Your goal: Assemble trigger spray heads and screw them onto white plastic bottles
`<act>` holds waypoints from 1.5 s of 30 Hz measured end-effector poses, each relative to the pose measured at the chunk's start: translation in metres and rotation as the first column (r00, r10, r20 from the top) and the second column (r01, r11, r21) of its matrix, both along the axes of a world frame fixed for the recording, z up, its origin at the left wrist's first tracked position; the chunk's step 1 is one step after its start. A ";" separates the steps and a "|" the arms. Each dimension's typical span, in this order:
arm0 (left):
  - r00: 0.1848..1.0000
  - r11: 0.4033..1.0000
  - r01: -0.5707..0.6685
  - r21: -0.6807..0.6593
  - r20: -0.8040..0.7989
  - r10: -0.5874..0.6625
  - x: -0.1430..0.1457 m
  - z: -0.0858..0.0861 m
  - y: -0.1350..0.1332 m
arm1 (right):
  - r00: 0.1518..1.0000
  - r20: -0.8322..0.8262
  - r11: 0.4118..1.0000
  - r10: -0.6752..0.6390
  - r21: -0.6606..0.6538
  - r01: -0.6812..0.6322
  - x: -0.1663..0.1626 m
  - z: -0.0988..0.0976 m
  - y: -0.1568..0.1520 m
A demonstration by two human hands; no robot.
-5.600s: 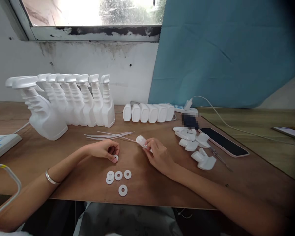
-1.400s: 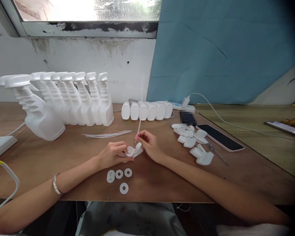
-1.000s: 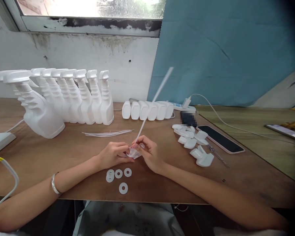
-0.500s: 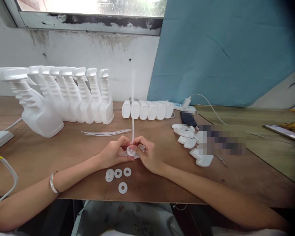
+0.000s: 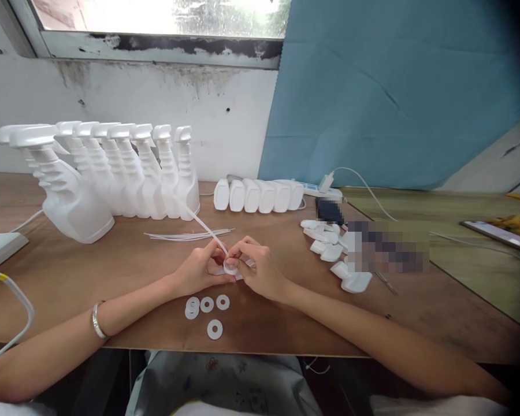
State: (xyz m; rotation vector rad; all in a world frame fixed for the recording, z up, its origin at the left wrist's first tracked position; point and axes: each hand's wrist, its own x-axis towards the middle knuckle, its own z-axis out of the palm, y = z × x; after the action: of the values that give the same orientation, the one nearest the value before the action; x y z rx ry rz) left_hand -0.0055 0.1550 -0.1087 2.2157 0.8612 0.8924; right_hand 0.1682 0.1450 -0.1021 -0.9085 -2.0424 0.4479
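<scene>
White plastic spray head with a round hollow collar (image 5: pixel 230 268) sat between my two hands, over the middle of the brown worktop (image 5: pixel 134 277). My left grip (image 5: pixel 203 267) was narrow, holding it from the side, thumb underneath and fingers curled above. My right grip (image 5: pixel 260 267) was narrow too, thumb and forefinger pinched around the lower end of a long, thin white plastic tube (image 5: pixel 203 224) where it met the collar. How deep the end went, I could not tell past my fingers. The tube slanted up and to the left, its far part crossing in front of the row of upright white plastic spray bottles (image 5: pixel 75 205). Just behind my hands lay a bundle of loose thin white tubes (image 5: pixel 169 236); nearer me were five flat white ring washers (image 5: pixel 219 330), two overlapping.
</scene>
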 end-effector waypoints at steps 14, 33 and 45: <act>0.919 0.976 -0.113 -0.188 0.354 0.175 -0.003 -0.007 0.010 | 0.815 -0.578 0.790 0.028 -0.487 -0.373 0.004 -0.025 0.026; 0.768 0.578 -0.246 0.778 -0.208 0.606 0.009 0.017 0.138 | 0.441 -0.838 0.624 -0.322 -0.538 -0.567 0.009 -0.018 0.036; 0.654 0.557 -0.243 0.794 -0.290 0.699 0.014 -0.001 0.163 | 0.466 -0.837 0.535 -0.285 -0.543 -0.647 0.014 -0.019 0.039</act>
State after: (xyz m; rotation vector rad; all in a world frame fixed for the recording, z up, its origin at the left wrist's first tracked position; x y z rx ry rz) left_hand 0.0089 0.3184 -0.1093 3.0831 1.7845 0.8764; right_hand 0.1827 0.1835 -0.1212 -0.6306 -0.8125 1.7787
